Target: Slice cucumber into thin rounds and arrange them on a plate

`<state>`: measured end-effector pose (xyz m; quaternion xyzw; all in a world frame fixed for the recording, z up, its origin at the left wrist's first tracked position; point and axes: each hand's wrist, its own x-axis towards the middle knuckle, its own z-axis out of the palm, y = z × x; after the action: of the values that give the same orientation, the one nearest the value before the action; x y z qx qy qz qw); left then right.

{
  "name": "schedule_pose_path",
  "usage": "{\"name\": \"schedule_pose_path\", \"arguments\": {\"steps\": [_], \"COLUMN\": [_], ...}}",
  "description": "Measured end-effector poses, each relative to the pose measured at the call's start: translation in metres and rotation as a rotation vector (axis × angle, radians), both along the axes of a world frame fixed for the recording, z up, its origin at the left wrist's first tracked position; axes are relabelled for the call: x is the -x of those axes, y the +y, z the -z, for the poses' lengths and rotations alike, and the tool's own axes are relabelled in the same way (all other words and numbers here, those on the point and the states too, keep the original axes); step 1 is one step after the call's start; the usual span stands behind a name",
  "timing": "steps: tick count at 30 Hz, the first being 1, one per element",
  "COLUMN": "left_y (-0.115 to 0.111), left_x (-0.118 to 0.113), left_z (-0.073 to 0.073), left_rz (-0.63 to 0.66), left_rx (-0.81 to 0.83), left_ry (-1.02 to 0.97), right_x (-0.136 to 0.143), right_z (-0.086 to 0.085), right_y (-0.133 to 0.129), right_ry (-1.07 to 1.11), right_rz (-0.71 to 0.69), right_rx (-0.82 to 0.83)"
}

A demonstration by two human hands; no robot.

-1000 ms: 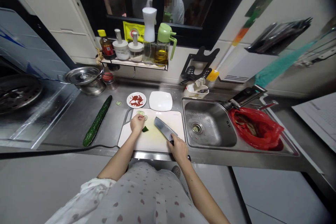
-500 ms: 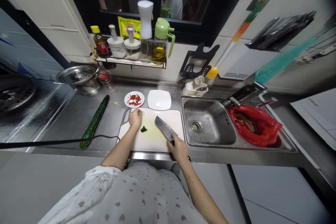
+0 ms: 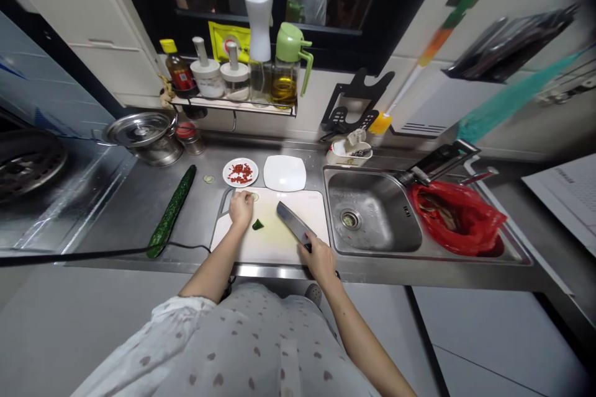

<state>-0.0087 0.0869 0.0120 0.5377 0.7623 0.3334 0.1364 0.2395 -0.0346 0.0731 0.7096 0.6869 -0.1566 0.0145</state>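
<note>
Cucumber slice (image 3: 256, 197) at left hand (image 3: 241, 209), cleaver (image 3: 292, 220) in right hand (image 3: 320, 259)

The pale slice lies near the far-left corner of the white cutting board (image 3: 279, 249), beside the left fingertips. Those fingers are bent together; whether they pinch anything is unclear. The right hand wraps tightly around the cleaver's handle, the blade angled over the board. Between left hand and blade sits 1 green end piece (image 3: 257, 224). Just beyond the board are 2 plates, round (image 3: 225, 172) and squarish (image 3: 284, 173). Further left lies 1 whole cucumber (image 3: 172, 211).
</note>
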Motion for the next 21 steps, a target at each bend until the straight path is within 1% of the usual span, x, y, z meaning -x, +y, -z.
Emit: {"name": "schedule_pose_path", "arguments": {"steps": [2, 4, 8, 11, 15, 17, 21], "left_y": [-0.013, -0.03, -0.067, -0.086, -0.094, -0.094, -0.093], "left_x": [-0.001, -0.002, -0.004, -0.004, -0.004, -0.004, -0.005], "left_z": [-0.001, -0.002, -0.001, 0.001, 0.007, 0.01, 0.016], "left_rz": [-0.013, 0.003, 0.105, 0.222, 0.356, 0.372, 0.355], "left_rx": [-0.018, -0.032, -0.092, -0.135, -0.186, -0.209, -0.277], "left_ry": [-0.041, -0.084, -0.144, -0.1, -0.053, -0.061, -0.093], "right_x": [0.001, 0.003, 0.007, 0.01, 0.016, 0.021, 0.034], "right_z": [0.0, -0.001, -0.004, -0.007, -0.011, -0.015, -0.028], "right_y": [0.002, 0.004, 0.007, 0.008, 0.006, 0.005, 0.003], "right_ry": [0.011, 0.022, 0.038, 0.049, 0.048, 0.032, 0.003], "right_rz": [-0.002, -0.002, -0.008, -0.012, -0.032, -0.058, -0.153], "right_rx": [-0.004, -0.012, -0.005, 0.015, 0.058, 0.105, 0.178]}}
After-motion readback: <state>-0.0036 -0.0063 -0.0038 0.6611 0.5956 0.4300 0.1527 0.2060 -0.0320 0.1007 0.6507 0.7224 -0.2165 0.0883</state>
